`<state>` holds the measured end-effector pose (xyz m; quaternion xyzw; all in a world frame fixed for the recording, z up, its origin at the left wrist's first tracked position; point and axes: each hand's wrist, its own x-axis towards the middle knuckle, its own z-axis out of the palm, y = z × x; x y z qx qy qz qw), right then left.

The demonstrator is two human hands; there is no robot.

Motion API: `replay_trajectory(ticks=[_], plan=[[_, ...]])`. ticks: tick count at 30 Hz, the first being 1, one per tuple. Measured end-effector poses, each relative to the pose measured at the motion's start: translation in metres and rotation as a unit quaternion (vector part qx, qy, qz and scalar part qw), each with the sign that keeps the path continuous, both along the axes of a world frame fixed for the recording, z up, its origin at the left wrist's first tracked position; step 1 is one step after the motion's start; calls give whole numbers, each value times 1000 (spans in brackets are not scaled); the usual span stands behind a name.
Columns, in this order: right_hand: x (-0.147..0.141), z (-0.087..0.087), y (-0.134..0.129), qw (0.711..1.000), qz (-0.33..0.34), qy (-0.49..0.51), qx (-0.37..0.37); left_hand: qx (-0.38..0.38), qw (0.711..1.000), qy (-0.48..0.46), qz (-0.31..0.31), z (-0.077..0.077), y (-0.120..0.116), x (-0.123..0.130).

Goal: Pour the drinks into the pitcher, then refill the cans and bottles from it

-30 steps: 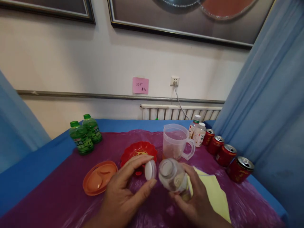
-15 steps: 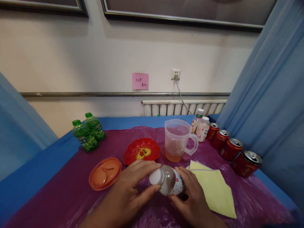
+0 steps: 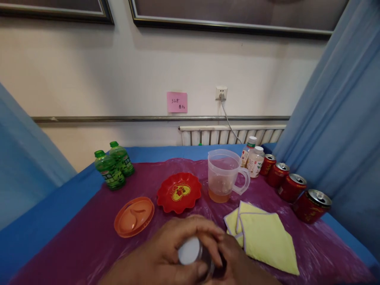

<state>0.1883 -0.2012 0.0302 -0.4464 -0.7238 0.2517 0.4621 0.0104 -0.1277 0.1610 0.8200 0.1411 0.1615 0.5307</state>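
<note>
At the bottom centre, my left hand [image 3: 169,249] is wrapped round the neck area of a clear bottle with a white cap [image 3: 189,251]. My right hand [image 3: 237,257] closes on the same bottle from the right, its fingers partly covered by the left ones. Most of the bottle's body is hidden by the hands. Beyond them lies a red scalloped plate [image 3: 169,200]. Behind and to the right stands a clear plastic jug [image 3: 221,174] with some amber liquid. Yellow cloths [image 3: 267,237] lie beside my right hand.
An orange divided dish [image 3: 135,217] sits at left, with two green bottles [image 3: 110,174] behind it. At right stand two white-capped bottles [image 3: 254,163] and several red cans [image 3: 311,209]. Purple plastic sheeting [image 3: 83,237] covers the blue table.
The bottle has come closer and lower, and its cap now tilts more towards me. My left fingers have moved over the bottle to meet my right hand. The view has shifted slightly.
</note>
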Motion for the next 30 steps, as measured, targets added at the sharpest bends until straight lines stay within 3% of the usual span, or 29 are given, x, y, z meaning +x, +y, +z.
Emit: replay_trajectory(ticks=[2,5,7,10,15,17,19,21,23,26,28,30], plan=[[-1,6,0,998,44,24,-41,-104,993,-3,-63,3,5,-5],[-3,15,-1,992,63,78,-83,-176,984,-15,-22,1,11,-16],[-5,20,-1,983,77,117,-117,-151,988,-16,36,-3,14,-25],[-9,22,3,972,96,150,-153,-43,993,-10,114,-12,16,-37],[-13,7,11,980,106,107,-133,47,969,2,241,-20,32,-73],[-10,-6,9,987,79,71,-124,75,930,-15,359,-14,51,-99],[-5,-22,3,990,58,52,-121,134,863,-13,487,-2,75,-127],[0,-38,-6,992,16,56,-111,208,800,23,563,9,101,-151],[4,-52,-15,991,-54,75,-92,291,732,95,608,15,123,-168],[13,-61,-27,979,-158,115,-65,370,629,205,652,9,150,-179],[25,-58,-32,969,-208,125,-50,383,594,251,661,-1,164,-184],[42,-51,-33,954,-270,124,-41,374,586,272,665,-10,176,-192]])
